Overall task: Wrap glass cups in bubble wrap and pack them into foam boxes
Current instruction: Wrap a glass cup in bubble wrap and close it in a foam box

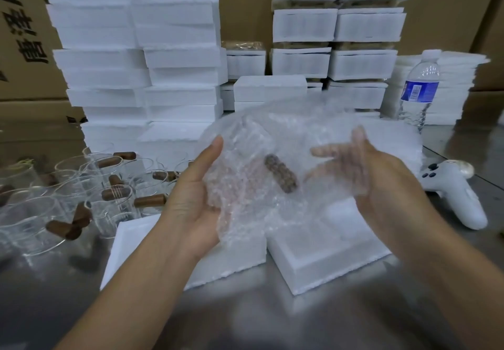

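A glass cup with a brown wooden handle lies inside a sheet of bubble wrap, held above the table. My left hand cups the wrapped cup from below and from the left, thumb up. My right hand presses the wrap from the right, with the fingers spread partly under the sheet. Below the bundle sit two open foam box halves, one on the left and one on the right. Several bare glass cups with brown handles stand at the left.
Tall stacks of white foam boxes fill the back, with more stacks at the back right. A water bottle stands at the right. A white game controller lies on the metal table. Cardboard cartons stand behind.
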